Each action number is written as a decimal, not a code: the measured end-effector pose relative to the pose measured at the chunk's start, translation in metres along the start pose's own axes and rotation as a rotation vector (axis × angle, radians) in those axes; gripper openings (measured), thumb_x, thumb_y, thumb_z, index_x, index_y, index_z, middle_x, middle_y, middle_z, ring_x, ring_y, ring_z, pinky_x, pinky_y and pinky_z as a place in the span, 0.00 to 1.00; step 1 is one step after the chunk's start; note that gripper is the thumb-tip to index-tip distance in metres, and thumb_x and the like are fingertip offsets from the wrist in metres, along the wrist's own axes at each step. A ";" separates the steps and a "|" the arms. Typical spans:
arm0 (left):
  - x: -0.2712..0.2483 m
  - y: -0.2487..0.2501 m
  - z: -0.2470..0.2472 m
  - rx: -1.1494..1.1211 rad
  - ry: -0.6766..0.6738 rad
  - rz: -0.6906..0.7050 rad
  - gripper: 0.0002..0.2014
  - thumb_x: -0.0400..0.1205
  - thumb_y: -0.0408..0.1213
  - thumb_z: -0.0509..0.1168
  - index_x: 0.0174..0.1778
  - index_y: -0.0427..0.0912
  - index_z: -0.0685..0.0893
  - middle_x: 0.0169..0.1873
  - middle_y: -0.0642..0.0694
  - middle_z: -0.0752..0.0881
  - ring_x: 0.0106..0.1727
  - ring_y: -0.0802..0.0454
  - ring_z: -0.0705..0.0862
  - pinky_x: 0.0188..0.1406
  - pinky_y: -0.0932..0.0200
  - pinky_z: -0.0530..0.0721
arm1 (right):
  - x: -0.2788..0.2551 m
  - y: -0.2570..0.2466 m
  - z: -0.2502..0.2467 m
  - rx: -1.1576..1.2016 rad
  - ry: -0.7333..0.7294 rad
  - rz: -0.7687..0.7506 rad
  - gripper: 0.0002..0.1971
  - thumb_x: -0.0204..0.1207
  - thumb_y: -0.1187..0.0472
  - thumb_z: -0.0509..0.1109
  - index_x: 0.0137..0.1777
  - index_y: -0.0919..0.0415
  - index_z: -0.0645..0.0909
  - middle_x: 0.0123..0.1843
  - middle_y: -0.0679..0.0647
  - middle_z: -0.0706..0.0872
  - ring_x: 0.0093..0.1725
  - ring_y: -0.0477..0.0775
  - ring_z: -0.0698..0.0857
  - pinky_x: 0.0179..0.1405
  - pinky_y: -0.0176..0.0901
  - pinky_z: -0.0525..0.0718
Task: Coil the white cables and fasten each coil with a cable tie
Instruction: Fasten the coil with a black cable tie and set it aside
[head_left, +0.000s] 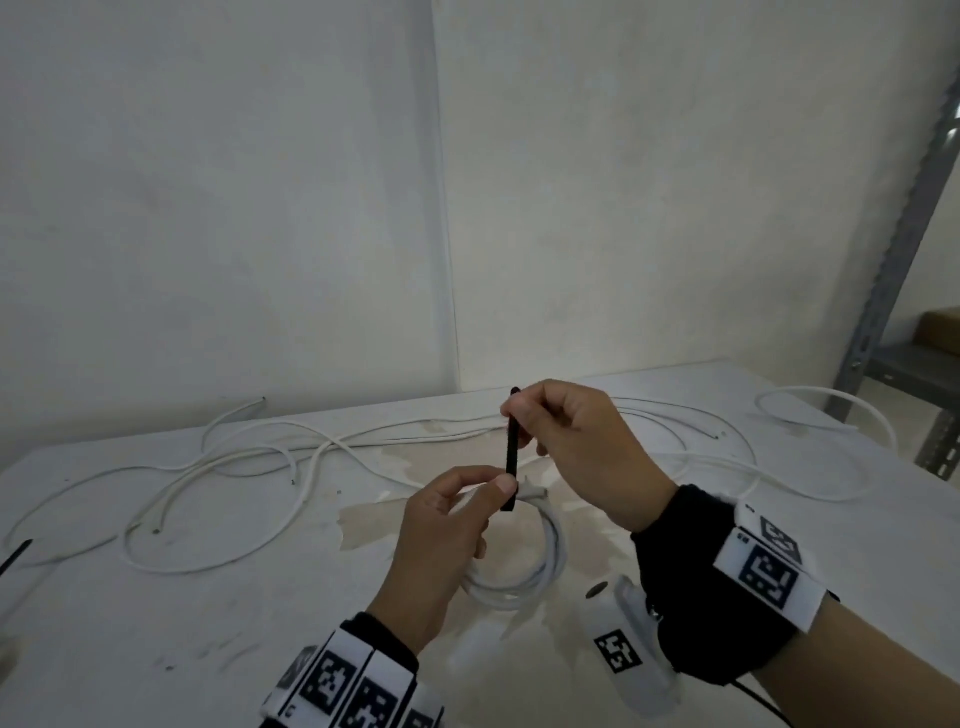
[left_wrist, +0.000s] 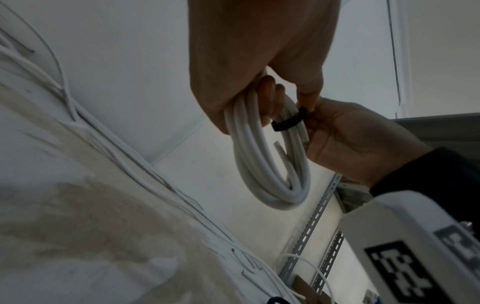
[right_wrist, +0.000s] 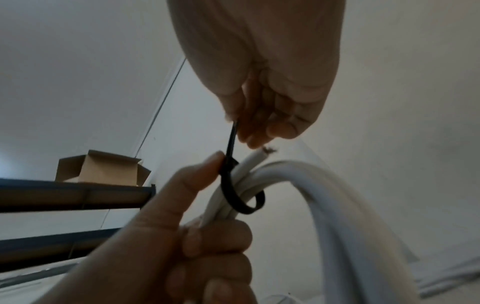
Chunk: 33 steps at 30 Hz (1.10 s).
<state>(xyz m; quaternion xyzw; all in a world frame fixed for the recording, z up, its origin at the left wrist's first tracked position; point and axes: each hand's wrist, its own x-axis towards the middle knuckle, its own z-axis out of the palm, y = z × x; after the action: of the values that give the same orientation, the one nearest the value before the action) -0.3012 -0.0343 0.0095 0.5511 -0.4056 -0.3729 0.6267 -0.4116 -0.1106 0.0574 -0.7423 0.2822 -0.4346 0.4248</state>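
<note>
A coil of white cable (head_left: 524, 582) hangs above the table, gripped near its top by my left hand (head_left: 457, 519). A black cable tie (head_left: 511, 452) is looped round the coil's strands (right_wrist: 233, 191), and my left thumb presses the tie against them. My right hand (head_left: 561, 426) pinches the tie's free end and holds it upright above the coil. In the left wrist view the coil (left_wrist: 267, 170) dangles from my fingers with the black tie (left_wrist: 288, 123) across it. The right wrist view shows the coil (right_wrist: 337, 205) curving down to the right.
Several loose white cables (head_left: 208, 467) sprawl over the stained white table (head_left: 156, 623), more at the far right (head_left: 810, 421). A black tie tip (head_left: 15, 556) lies at the left edge. A metal shelf (head_left: 893, 312) with a cardboard box (right_wrist: 101, 168) stands at the right.
</note>
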 end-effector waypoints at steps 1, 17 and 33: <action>0.000 0.001 -0.001 -0.008 0.009 0.005 0.03 0.78 0.36 0.67 0.42 0.45 0.86 0.14 0.60 0.75 0.19 0.63 0.70 0.28 0.62 0.71 | -0.002 0.001 0.001 -0.007 -0.058 0.024 0.10 0.78 0.61 0.67 0.37 0.64 0.82 0.32 0.56 0.81 0.32 0.45 0.77 0.31 0.27 0.73; 0.000 0.010 0.000 0.015 -0.001 0.032 0.06 0.79 0.36 0.67 0.38 0.41 0.86 0.15 0.60 0.77 0.19 0.63 0.69 0.25 0.65 0.71 | -0.004 -0.005 0.007 -0.199 0.029 -0.084 0.15 0.78 0.61 0.67 0.31 0.68 0.77 0.28 0.64 0.82 0.26 0.52 0.75 0.30 0.45 0.76; 0.000 0.016 -0.029 0.007 0.059 0.030 0.08 0.76 0.41 0.68 0.38 0.40 0.85 0.12 0.58 0.70 0.17 0.61 0.65 0.25 0.62 0.70 | -0.006 0.012 0.021 -0.069 -0.114 0.027 0.09 0.78 0.47 0.58 0.46 0.49 0.77 0.47 0.42 0.82 0.44 0.29 0.79 0.47 0.22 0.75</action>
<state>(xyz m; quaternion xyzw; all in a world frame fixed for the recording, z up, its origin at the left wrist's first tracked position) -0.2744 -0.0213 0.0233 0.5579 -0.3962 -0.3457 0.6420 -0.3968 -0.1037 0.0389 -0.7762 0.2822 -0.3760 0.4202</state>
